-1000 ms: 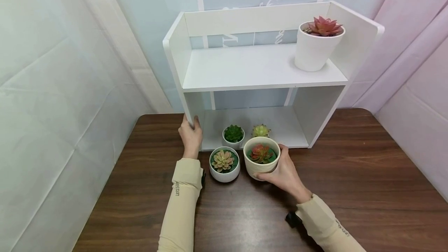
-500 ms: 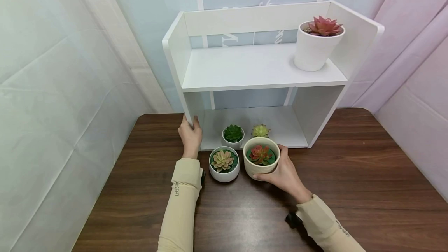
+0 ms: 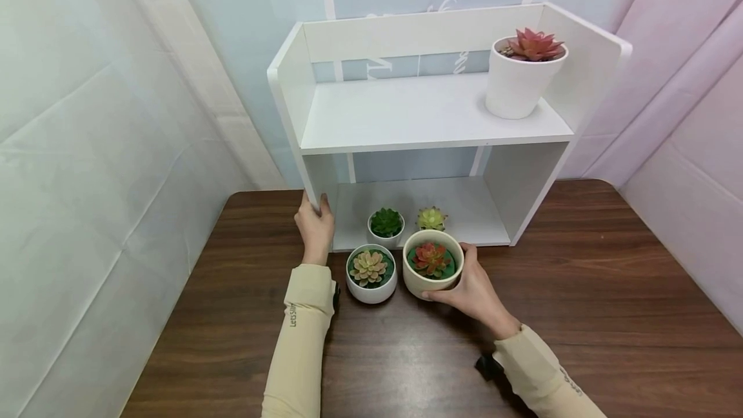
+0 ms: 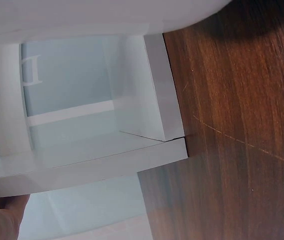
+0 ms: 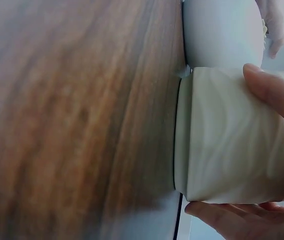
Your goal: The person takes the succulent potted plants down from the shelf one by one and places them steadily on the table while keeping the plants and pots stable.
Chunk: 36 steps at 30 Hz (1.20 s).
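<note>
A round cream pot (image 3: 419,281) with wavy relief, planted with a red-green succulent (image 3: 431,260), is held by the right hand (image 3: 475,289), its thumb and fingers being curled round the wall. The pot appears to be supported by the dark brown wooden worktop (image 3: 377,353), just before the front edge of the white two-level shelf (image 3: 400,111). The shelf's left side is gripped by the left hand (image 3: 316,228) (thumb inside, fingers outside). If the pot were pushed leftward, the low white bowl (image 3: 370,295) just beside could be knocked, the gap being narrow. If it were pushed straight back without lifting, the shelf edge could be struck, and the yellow-green succulent (image 3: 431,218) behind could be disturbed.
</note>
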Each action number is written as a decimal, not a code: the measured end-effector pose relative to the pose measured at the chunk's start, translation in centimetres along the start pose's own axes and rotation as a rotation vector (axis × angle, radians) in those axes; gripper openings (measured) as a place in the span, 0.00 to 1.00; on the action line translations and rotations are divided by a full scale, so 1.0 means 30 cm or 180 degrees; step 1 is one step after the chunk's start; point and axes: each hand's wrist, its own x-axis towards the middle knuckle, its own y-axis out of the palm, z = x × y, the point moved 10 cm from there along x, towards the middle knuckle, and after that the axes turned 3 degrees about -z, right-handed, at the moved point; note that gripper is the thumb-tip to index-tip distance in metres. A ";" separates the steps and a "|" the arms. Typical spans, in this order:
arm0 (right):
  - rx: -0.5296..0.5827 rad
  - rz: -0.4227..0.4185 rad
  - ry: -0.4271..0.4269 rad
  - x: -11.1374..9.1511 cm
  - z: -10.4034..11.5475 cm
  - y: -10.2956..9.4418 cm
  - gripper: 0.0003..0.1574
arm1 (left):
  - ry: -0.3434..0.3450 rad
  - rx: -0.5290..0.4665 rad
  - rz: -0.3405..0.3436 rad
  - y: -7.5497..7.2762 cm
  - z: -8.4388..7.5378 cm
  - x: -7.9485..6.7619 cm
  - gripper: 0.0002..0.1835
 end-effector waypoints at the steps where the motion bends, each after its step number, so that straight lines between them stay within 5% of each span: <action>1: -0.0001 0.0002 -0.0007 0.000 0.000 0.000 0.67 | -0.0002 -0.0005 0.0000 0.000 0.000 0.000 0.18; 15: 0.0007 0.0136 -0.0110 -0.004 0.020 -0.006 0.66 | -0.0036 -0.0013 0.0016 -0.001 0.000 -0.003 0.18; 26: -0.0074 0.0437 -0.0163 -0.001 0.066 -0.048 0.78 | 0.0016 -0.0021 -0.0018 -0.004 -0.008 -0.003 0.17; 36: -0.0278 -0.0015 -0.0454 0.026 0.189 -0.175 0.55 | 0.0031 -0.0035 -0.0008 -0.003 -0.008 -0.003 0.18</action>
